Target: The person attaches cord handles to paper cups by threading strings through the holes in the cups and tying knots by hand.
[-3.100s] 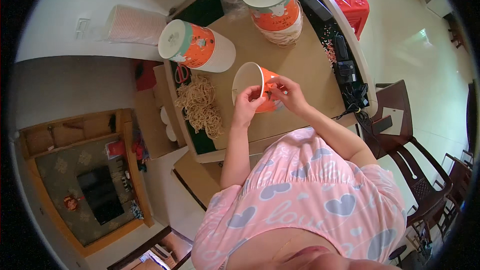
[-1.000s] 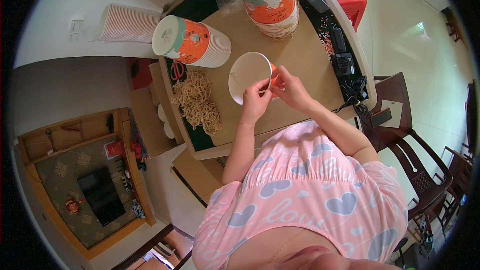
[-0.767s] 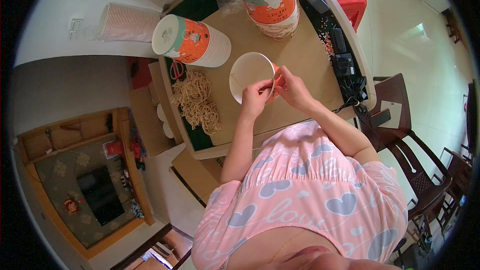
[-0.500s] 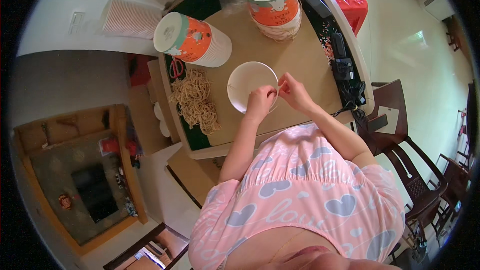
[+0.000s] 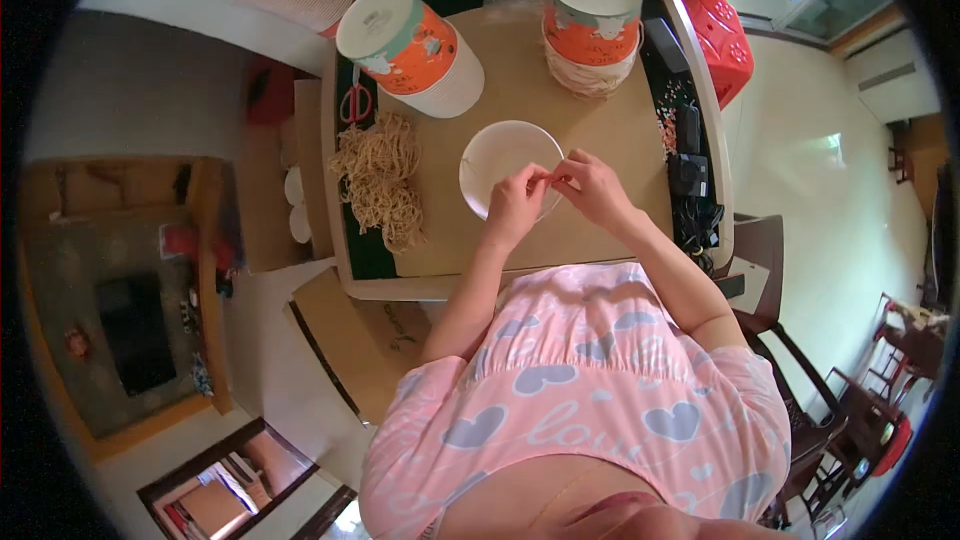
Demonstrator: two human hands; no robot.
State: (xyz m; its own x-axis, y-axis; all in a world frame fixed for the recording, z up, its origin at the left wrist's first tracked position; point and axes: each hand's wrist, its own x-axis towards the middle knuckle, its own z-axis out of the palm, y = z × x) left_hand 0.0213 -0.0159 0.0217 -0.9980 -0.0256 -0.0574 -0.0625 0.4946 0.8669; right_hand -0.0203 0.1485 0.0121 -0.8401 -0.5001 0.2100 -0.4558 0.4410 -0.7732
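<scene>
Both hands pinch at the near rim of the white paper bowl (image 5: 508, 166) on the table (image 5: 600, 240); left hand (image 5: 517, 206), right hand (image 5: 592, 187). Risk: thin rim tears or bowl tips if I pull unevenly

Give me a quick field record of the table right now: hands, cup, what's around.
left hand: fingertips pinched at the near rim of the white paper cup
right hand: pinching beside the left, at the same rim
cup: upright, mouth open, inside looks bare
left of cup: tan string pile, red scissors
behind: two stacks of orange-and-white cups, lying or tilted
surface: brown table
</scene>
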